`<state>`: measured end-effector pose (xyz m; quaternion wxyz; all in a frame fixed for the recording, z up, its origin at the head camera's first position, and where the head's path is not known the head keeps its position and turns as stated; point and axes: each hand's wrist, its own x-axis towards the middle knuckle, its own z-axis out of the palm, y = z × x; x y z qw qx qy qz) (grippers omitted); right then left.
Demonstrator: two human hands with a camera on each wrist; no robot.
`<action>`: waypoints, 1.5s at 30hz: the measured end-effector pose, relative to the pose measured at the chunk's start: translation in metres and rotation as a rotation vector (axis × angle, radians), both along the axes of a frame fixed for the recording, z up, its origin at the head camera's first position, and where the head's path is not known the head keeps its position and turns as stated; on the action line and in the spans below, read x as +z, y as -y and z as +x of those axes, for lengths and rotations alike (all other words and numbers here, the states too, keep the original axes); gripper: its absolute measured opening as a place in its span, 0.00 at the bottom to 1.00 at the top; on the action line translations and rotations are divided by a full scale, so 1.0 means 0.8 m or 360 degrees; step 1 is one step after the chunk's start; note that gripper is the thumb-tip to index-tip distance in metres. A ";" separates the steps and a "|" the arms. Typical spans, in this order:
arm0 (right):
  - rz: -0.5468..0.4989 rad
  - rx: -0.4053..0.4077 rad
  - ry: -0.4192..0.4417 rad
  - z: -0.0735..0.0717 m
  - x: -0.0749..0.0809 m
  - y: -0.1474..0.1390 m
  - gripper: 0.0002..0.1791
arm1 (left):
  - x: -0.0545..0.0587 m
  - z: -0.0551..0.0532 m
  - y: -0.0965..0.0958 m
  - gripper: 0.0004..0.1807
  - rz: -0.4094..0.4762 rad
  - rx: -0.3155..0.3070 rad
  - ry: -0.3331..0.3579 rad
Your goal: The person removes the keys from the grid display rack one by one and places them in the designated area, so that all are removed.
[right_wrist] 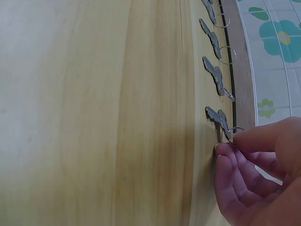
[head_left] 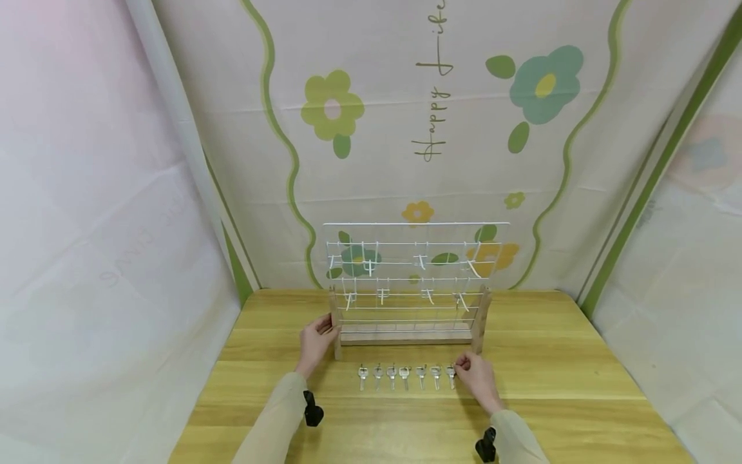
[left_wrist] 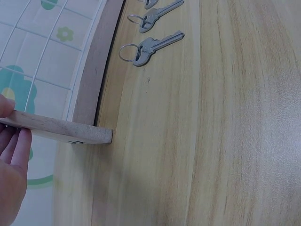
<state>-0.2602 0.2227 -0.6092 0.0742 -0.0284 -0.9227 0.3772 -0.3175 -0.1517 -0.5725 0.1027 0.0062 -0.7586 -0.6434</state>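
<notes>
A white wire rack (head_left: pixel 416 224) with hooks stands in a wooden frame at the back of the table. My left hand (head_left: pixel 315 341) grips its left wooden side post (left_wrist: pixel 70 130), thumb on one face and fingers on the other. In front of the rack, several silver keys (head_left: pixel 421 376) with metal rings lie in a row. At the right end of that row my right hand (head_left: pixel 478 379) pinches the ring of the last key (right_wrist: pixel 218 120) between thumb and fingers. In the right wrist view this key's bow is right at the fingertips.
The wood-grain table (head_left: pixel 406 425) runs out to both sides of the rack. A pale fabric wall (head_left: pixel 371 174) with printed flowers rises behind it, and more fabric hangs on the left and right. The rack's right wooden post (head_left: pixel 480 322) stands just behind my right hand.
</notes>
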 end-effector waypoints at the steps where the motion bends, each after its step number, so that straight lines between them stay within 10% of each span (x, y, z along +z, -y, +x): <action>1: 0.0008 0.0003 -0.0005 0.000 0.000 0.000 0.04 | 0.000 0.000 0.000 0.24 -0.0006 0.0011 0.0000; 16: -0.0052 -0.0013 -0.0033 -0.001 0.024 -0.003 0.03 | -0.005 -0.002 0.002 0.24 0.0007 0.0009 0.0035; 29: -0.0051 -0.0010 -0.0406 -0.024 0.093 -0.009 0.05 | 0.020 0.013 -0.001 0.24 -0.0028 -0.0048 0.0033; 45: -0.0125 -0.0030 -0.0475 -0.060 0.142 -0.006 0.08 | -0.004 -0.001 0.002 0.22 -0.0040 0.0023 0.0015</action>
